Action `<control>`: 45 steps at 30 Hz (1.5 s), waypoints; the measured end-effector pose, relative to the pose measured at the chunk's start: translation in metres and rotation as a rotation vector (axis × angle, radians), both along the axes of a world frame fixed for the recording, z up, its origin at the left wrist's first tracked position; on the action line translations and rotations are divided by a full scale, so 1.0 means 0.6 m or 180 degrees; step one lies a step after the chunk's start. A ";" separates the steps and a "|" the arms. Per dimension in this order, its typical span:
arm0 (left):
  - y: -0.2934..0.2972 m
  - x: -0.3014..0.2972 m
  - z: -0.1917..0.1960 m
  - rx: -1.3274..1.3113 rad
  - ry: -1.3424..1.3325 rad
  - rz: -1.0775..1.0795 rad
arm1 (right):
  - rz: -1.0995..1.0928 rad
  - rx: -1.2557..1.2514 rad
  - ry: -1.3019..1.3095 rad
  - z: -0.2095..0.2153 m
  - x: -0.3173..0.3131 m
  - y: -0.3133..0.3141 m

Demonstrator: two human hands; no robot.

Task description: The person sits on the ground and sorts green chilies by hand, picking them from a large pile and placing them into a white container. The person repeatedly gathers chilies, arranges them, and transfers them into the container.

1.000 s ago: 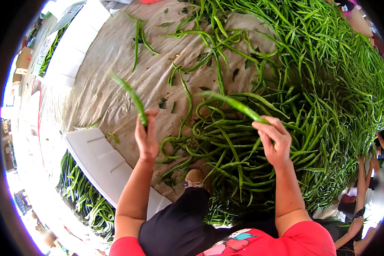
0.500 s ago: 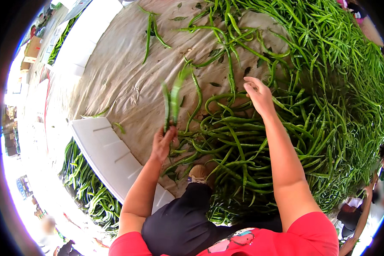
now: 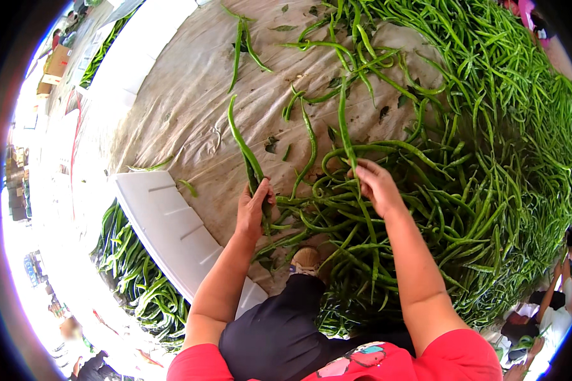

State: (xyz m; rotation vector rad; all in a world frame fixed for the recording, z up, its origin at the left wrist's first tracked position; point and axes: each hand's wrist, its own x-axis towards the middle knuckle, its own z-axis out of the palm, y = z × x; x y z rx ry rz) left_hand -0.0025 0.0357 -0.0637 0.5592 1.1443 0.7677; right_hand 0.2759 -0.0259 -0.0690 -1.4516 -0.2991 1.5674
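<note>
Two bare hands, both mine, over loose green chili peppers. My left hand [image 3: 254,208] is curled closed around the lower part of a long pepper [image 3: 243,143] pointing away from me; whether others share that grip is partly hidden. My right hand [image 3: 376,185] pinches another pepper [image 3: 342,120] between thumb and fingers. Beside it lies a tangled pile [image 3: 346,214] on a beige sheet [image 3: 184,120], merging rightward with a larger heap [image 3: 527,108]. A white panel [image 3: 165,209] stands left of my left hand.
</note>
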 end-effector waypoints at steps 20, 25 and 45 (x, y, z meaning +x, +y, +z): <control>0.363 0.026 -0.132 0.3260 0.3625 -0.0354 | 0.0385 -0.0227 -0.0640 0.071 -0.042 -0.143; 0.497 0.006 -0.236 0.2775 0.4647 -0.1070 | 0.0286 -0.0784 -0.0819 0.059 0.000 -0.197; 0.551 0.202 -0.163 0.1638 0.4983 -0.2728 | 0.0343 -0.1087 -0.0665 0.044 -0.021 -0.191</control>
